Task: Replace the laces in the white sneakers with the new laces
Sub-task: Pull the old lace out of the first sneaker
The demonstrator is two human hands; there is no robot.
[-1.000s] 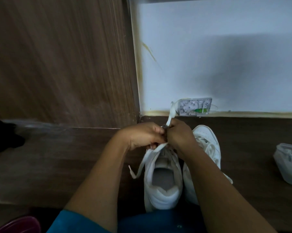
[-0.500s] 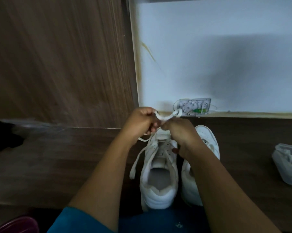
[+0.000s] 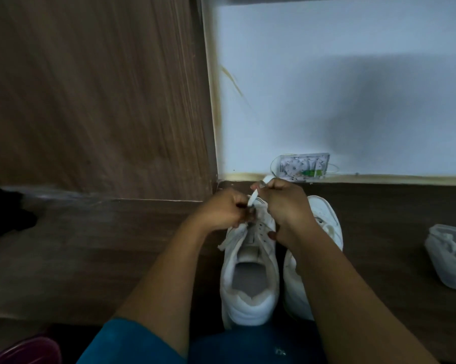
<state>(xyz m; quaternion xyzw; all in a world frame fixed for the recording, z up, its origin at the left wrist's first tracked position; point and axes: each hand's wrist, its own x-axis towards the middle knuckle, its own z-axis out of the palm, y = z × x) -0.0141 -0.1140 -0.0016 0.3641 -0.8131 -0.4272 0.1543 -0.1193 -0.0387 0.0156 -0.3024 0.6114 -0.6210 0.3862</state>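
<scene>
A flat white fabric lace (image 3: 253, 197) is being pinched above the front eyelets of the nearer white leather sneaker (image 3: 250, 306), with its strip running up and away between two fists. It is being gripped by the left hand (image 3: 221, 210) and the right hand (image 3: 284, 206). Both hands have their fingers curled tight on it, and the forearms are converging from below. A loose lace end (image 3: 230, 239) is hanging at that shoe's left side. Two sneakers are standing side by side on the dark wooden surface (image 3: 103, 253), toes pointing away toward the pale wall (image 3: 326, 88), long axes roughly parallel. The second white sneaker (image 3: 326, 219) is partly covered by the right forearm. One clear plastic tub (image 3: 447, 261) is sitting well apart at the right.
</scene>
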